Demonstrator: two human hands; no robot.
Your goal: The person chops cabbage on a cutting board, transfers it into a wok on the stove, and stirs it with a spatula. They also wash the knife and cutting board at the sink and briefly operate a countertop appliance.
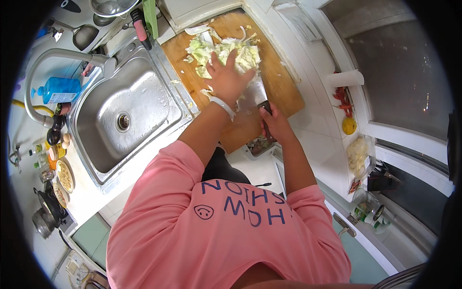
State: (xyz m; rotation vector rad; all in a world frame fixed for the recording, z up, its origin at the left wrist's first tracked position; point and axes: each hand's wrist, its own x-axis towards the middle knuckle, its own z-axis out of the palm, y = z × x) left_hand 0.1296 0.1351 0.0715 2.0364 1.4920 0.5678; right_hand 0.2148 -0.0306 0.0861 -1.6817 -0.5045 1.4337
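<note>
Chopped napa cabbage lies in a loose pile on the wooden cutting board. Fingers spread, my left hand rests over the near side of the pile and covers part of it. A white bangle circles that wrist. My right hand grips the dark handle of a kitchen cleaver. The broad blade reaches the near edge of the cabbage, just right of my left hand; the hand and cabbage hide some of it. Several cabbage scraps are scattered over the board.
A stainless steel sink with a faucet adjoins the board's left side. Below the board's near edge sits a container of scraps. Plates of food stand far left. A lemon and dried red chilies lie along the windowsill.
</note>
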